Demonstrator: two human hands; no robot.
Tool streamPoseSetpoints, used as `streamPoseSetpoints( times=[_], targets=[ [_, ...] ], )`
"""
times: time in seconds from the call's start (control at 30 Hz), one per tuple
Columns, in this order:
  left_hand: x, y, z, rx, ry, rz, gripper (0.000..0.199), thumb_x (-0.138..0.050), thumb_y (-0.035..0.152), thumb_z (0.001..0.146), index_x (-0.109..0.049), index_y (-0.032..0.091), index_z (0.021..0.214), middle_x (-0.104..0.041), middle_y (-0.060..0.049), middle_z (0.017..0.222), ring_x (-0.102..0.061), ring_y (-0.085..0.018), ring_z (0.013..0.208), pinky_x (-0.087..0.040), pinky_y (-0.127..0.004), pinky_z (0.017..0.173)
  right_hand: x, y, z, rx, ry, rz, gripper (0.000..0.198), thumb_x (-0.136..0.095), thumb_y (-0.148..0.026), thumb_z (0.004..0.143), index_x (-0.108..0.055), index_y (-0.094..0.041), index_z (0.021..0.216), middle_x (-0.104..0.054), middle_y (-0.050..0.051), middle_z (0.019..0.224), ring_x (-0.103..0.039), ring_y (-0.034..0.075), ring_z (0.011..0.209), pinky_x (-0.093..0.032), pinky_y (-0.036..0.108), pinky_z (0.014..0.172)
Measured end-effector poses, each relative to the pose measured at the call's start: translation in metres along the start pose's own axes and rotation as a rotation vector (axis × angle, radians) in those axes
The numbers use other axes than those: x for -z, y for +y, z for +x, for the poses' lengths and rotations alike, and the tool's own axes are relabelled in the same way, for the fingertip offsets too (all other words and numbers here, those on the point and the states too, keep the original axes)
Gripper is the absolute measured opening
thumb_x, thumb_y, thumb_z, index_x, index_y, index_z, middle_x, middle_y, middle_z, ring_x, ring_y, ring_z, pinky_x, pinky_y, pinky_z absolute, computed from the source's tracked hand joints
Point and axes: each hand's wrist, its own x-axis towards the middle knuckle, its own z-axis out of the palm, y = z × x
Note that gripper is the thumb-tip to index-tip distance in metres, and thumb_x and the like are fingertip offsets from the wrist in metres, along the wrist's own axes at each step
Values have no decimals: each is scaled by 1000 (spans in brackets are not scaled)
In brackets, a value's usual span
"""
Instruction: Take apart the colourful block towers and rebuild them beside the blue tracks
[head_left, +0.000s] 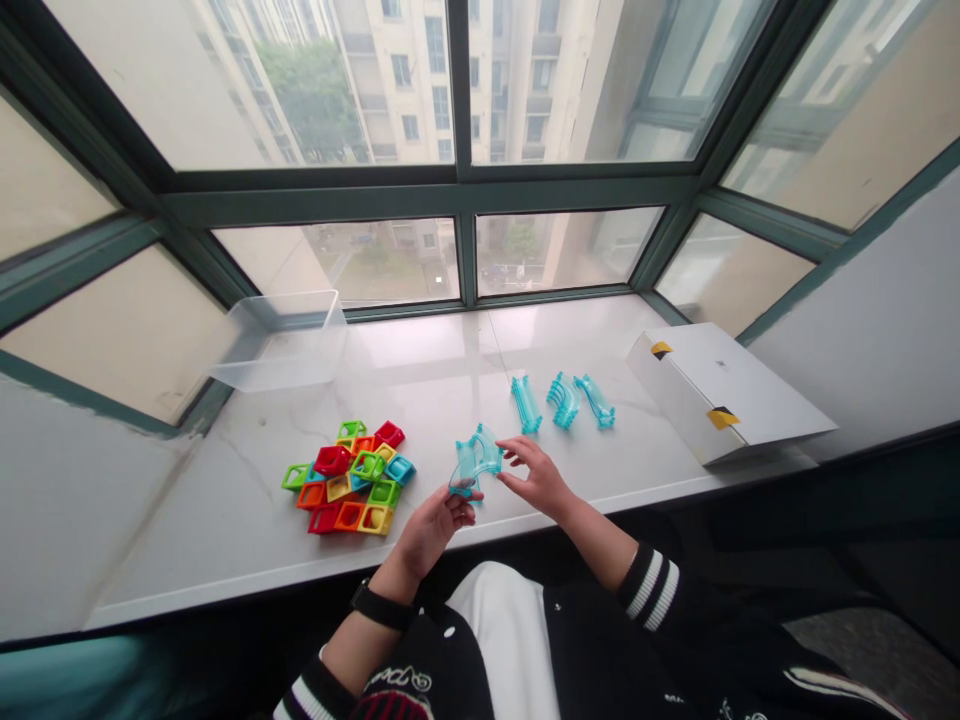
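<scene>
My left hand is closed on the lower end of a translucent blue track piece, held just above the windowsill near its front edge. Against it, on the right, is a curved translucent blue track piece; whether the two are joined I cannot tell. The thumb and fingers of my right hand grip the right end of that curved piece. Behind my right hand lie a straight blue track piece, a curved blue track piece and another blue track piece.
Left of my hands is a heap of colourful plastic blocks with round openings. A clear plastic bin stands at the back left by the window. To the right sits a white box with yellow-and-black tabs. The white sill ends in front of me.
</scene>
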Motion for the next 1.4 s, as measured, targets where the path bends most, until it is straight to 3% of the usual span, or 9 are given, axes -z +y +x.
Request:
streamPoseSetpoints(
  times=[0.23,0.43,0.63,0.9,1.17,1.3,1.4],
  targets=[
    [0,-2,0,43,13,-62,53,-63,56,96,-72,20,134,-79,-16,112,-71,-25,84,-52,-45,89,4,-5,2,29,-21,-31,45,-75,-32,94,-66,-30,137,-68,7,118,-69,21,95,-64,40,83],
    [-2,-2,1,18,52,-100,51,-63,54,96,-76,14,125,-78,-15,99,-67,-23,81,-51,-40,86,10,-11,5,22,-114,-8,33,-77,-36,94,-72,-28,125,-67,7,113,-68,20,93,-63,38,86],
    [-7,7,-2,17,60,-157,55,-67,49,97,-71,11,137,-73,-9,85,-65,-20,80,-49,-36,86,23,-19,6,15,-247,42,16,-72,-33,98,-80,-26,111,-73,8,111,-71,20,94,-61,36,91],
    [-7,4,1,30,61,-107,52,-68,50,95,-77,7,122,-63,-4,69,-57,-17,68,-50,-37,83,38,-34,6,28,-427,19,15,-71,-24,98,-83,-26,105,-79,5,101,-75,19,90,-59,30,85],
    [-6,1,2,-17,110,-6,52,-68,56,97,-74,13,126,-63,-2,70,-60,-18,71,-49,-36,82,40,-34,0,-31,-441,91,15,-76,-25,92,-84,-26,105,-80,4,99,-75,20,91,-57,31,88],
    [-6,-2,4,-19,120,109,64,-67,63,95,-68,14,136,-68,-5,78,-63,-19,76,-50,-35,79,44,-27,-2,-73,-405,120,15,-76,-33,94,-84,-25,104,-80,6,98,-75,21,90,-58,33,87],
    [-4,-3,7,-82,201,267,75,-64,70,94,-61,14,143,-71,-7,84,-62,-18,74,-51,-34,74,52,-23,-3,-96,-367,123,19,-78,-41,94,-84,-24,99,-80,6,95,-74,21,87,-59,33,84]
  ],
)
